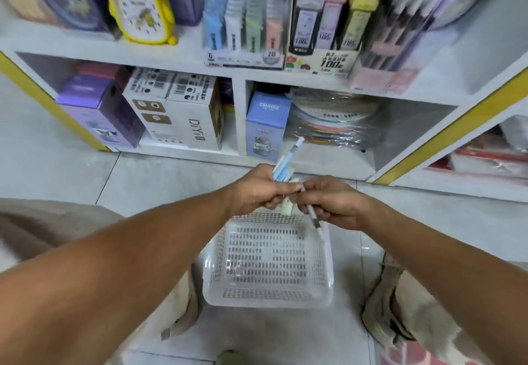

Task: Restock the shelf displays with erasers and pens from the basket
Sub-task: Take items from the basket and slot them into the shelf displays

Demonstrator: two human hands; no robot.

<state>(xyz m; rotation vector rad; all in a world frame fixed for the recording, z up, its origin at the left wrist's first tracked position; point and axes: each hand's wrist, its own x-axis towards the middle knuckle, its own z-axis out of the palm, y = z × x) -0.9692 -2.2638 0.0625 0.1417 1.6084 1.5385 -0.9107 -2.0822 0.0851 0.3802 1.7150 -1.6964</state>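
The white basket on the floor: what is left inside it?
The white basket shows only its bare slotted bottom; no pens or erasers are visible inside. The hands and the pens they hold cover a strip along its far rim, so that part cannot be checked.

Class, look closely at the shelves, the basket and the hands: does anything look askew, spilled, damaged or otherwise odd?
Nothing stands out. The basket sits flat on the floor, seemingly empty; the left hand holds blue pens, the right hand one pen. Shelf displays stand upright.
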